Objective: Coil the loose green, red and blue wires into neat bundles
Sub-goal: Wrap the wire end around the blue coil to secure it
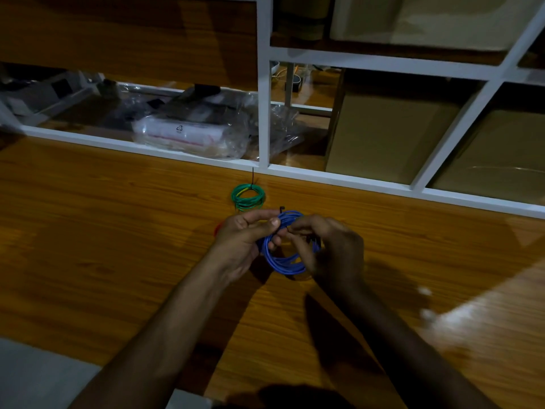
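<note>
Your left hand pinches the top of the blue wire coil between thumb and curled fingers, beside a thin black tie. Your right hand curls round the coil's right side, held just above the wooden table. The green wire bundle lies tied beyond your fingers; a red sliver peeks behind your left hand.

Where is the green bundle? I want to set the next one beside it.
The green bundle lies on the wooden table near its far edge, just beyond the blue coil held in both hands.
</note>
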